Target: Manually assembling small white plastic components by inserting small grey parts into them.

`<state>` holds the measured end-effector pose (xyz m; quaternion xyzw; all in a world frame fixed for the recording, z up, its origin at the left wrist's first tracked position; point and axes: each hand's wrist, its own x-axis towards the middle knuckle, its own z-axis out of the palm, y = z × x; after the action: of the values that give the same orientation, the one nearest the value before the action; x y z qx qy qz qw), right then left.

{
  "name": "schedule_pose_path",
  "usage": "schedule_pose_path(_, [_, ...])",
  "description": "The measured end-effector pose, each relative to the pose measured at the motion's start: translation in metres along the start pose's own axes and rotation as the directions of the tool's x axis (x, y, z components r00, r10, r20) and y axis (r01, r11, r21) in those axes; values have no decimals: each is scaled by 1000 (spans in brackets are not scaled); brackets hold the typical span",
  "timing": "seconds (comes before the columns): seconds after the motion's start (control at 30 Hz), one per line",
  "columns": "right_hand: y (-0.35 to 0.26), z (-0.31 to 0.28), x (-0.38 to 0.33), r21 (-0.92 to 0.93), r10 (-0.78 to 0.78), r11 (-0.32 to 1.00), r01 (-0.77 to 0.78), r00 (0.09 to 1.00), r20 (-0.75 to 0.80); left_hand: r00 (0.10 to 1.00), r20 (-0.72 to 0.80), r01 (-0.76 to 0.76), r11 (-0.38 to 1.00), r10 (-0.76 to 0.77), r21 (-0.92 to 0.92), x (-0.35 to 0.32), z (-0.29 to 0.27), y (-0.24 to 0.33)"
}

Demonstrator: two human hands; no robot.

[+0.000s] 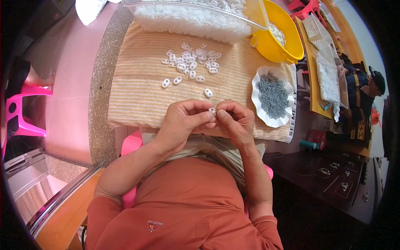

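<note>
White plastic piece (212, 111) — pinched between both hands' fingers (207, 116) (fingertips meeting).

loose plastic pieces (189, 62) on cloth (141, 91) | bin (191, 18) behind | dish (273, 98) right

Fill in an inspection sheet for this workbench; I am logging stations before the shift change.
Surface: striped tan cloth over a speckled stone table.
Job's things: small white plastic piece pinched between left hand and right hand; loose white pieces on the cloth.
Clutter: clear tub of white pieces, yellow bowl, white dish of grey metal parts.
Grippers: both hands shut on the piece.
Cables: nothing seen.
Surroundings: pink stool; another person at right.
</note>
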<state>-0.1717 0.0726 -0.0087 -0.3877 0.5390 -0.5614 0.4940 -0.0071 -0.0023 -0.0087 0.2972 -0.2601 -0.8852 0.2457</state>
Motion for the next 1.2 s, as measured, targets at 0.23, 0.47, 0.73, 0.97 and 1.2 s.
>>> schedule_pose_path(0.23, [-2,1,0,13,12,1000,-12,1000,2,1000,14,-6,1000,6,11,0,0,0])
schedule_pose_path(0.47, [-1,2,-1,-33,-6,999,6,1000,0,1000,6,-20,998,20,55,0,0,0])
schedule_pose_path(0.73, [-1,0,1,-97,-71,992,75,996,45,999,10,-51,993,50,106,0,-3,-1])
schedule_pose_path(0.97, [-2,0,1,-119,-114,985,123,990,78,999,-4,-47,987,48,153,-2,-2,-2])
schedule_pose_path(1.2, [-8,0,0,-12,56,998,-56,996,67,997,10,-76,988,76,132,-1,-2,-3])
